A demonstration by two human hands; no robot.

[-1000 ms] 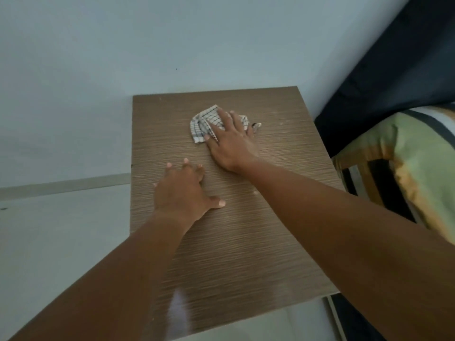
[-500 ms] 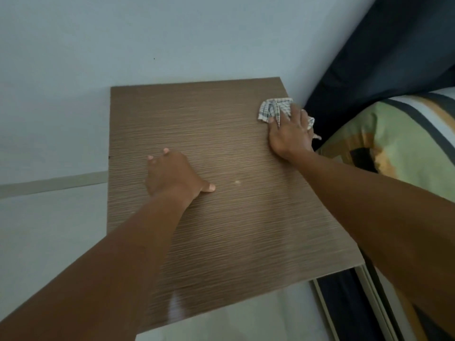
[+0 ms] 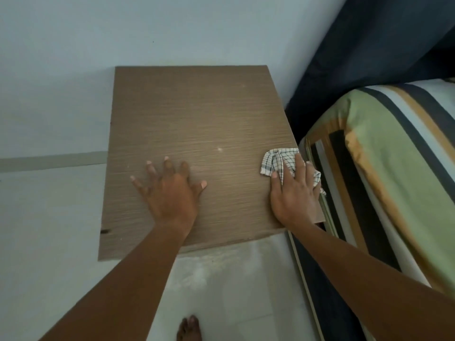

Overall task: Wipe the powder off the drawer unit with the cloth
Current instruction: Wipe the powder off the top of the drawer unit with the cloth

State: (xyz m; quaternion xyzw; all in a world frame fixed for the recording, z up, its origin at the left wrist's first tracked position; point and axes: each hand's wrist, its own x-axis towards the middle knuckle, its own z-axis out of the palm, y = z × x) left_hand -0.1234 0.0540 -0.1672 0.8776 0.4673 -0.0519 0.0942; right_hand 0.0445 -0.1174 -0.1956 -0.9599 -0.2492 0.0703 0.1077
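The fingers of the right hand [image 3: 294,193] lie flat and close together over the checked cloth [image 3: 279,161], pressing it down onto the wooden top rather than gripping it; the fingertips point away from the person, towards the wall. The cloth is bunched up, its white and dark grid sticking out ahead of the fingers and to their left, with a small corner showing past the little finger at the right edge of the drawer unit [image 3: 197,114]. The palm rests on the near right corner of the top, and the forearm runs back towards the lower right, nearly straight, passing above the gap between the unit and the bed [image 3: 394,168].

The left hand [image 3: 170,193] is spread wide, all five fingers fanned out and flat on the wood, holding nothing. It sits near the middle of the top, well apart from the cloth, thumb stretched out to the right. Its forearm comes back towards the lower left

A small pale speck of powder [image 3: 219,149] lies on the wood just beyond the left hand's fingers, between the two hands. A fainter speck sits nearer the far right corner. More whitish powder is smeared over the pale floor [image 3: 216,264] just in front of the unit's near edge. A bare foot [image 3: 189,328] shows at the bottom
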